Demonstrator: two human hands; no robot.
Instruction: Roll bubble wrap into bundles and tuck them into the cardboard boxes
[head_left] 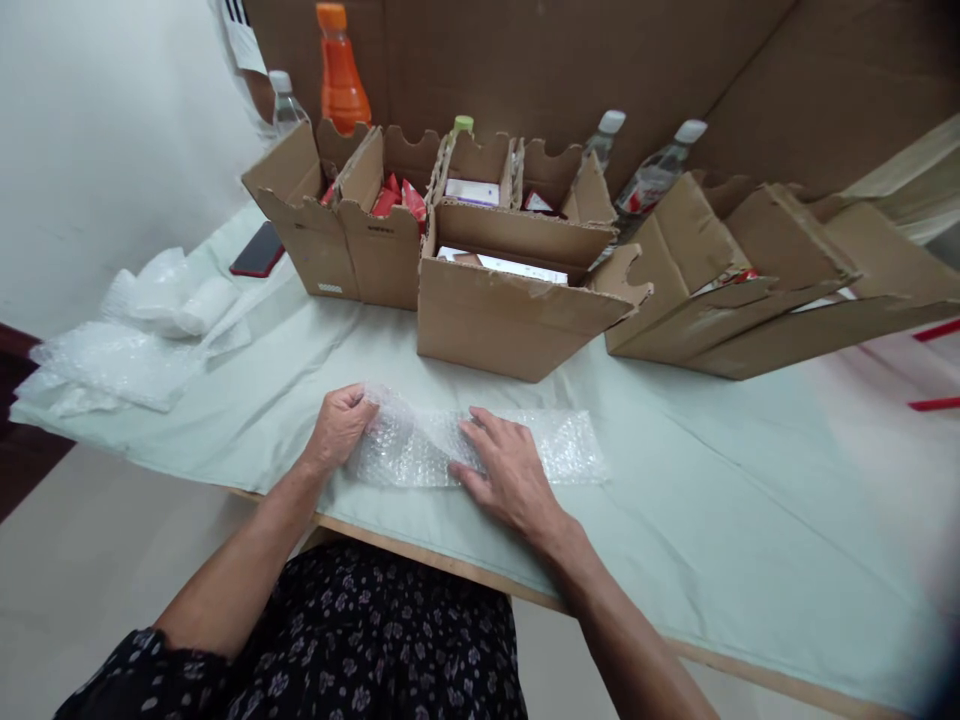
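Note:
A strip of clear bubble wrap (574, 447) lies lengthwise on the pale green cloth in front of me. My left hand (341, 428) pinches its left end, where the film is lifted and folded over. Resting on the middle of the strip is my right hand (504, 465), its fingers spread and palm down. The right end of the wrap lies flat beyond that hand. Just behind the strip stands a cardboard box (510, 315) with a white packet (525, 268) inside.
More cardboard boxes (386, 255) stand behind, and others (720, 330) at the right. Bottles, one orange (343, 85), rise behind them. Crumpled bubble wrap (120, 355) and a phone (257, 250) lie at the left. The table's front edge (450, 563) is near me.

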